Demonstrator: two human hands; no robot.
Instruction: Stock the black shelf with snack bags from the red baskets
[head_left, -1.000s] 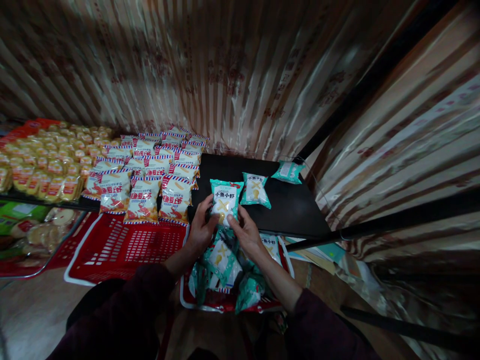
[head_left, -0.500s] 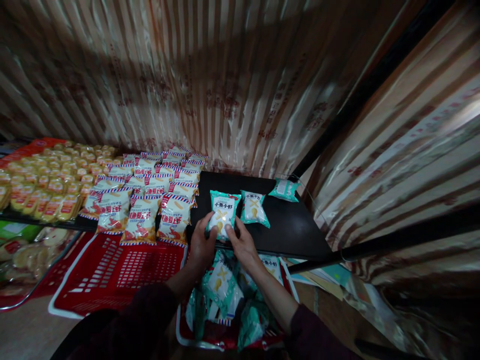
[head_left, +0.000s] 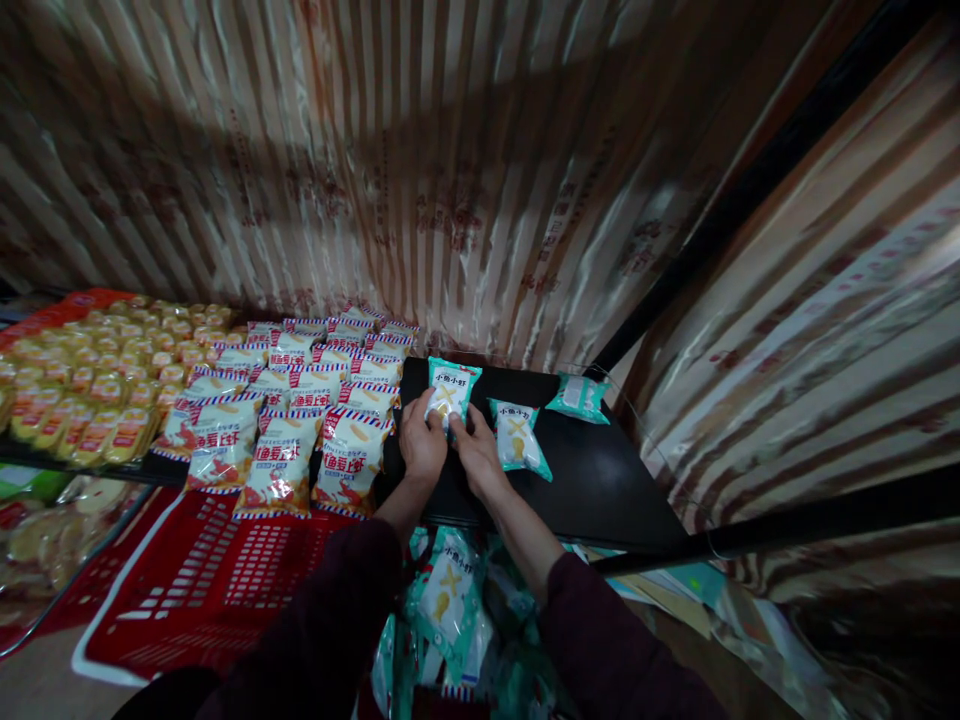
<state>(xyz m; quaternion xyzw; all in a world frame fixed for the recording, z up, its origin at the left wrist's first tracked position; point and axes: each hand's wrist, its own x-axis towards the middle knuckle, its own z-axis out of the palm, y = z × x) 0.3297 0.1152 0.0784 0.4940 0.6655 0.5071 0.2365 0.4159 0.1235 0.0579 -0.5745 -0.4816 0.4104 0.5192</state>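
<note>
Between my two hands is a teal and white snack bag (head_left: 453,382), its printed front facing up over the black shelf (head_left: 577,480). My left hand (head_left: 422,437) grips its left side, with the thumb on the front. On the lower right edge my right hand (head_left: 478,452) closes with thumb and fingers. Just right of it, a second teal snack bag (head_left: 519,438) lies on the shelf, and a third teal bag (head_left: 579,398) lies farther right, near the back corner. Below my forearms, more teal bags (head_left: 450,590) fill a basket, partly hidden by my sleeves.
Rows of red and white snack bags (head_left: 281,460) stand left of my hands. Farther left are many small yellow packs (head_left: 105,400). A red basket (head_left: 187,580) sits below the shelf front. A striped plastic sheet (head_left: 420,180) hangs behind, and a black pole (head_left: 675,230) slants at right.
Both hands have moved the held snack bag farther back over the shelf, toward the hanging sheet. The view has shifted slightly, so the shelf sits lower in the picture.
</note>
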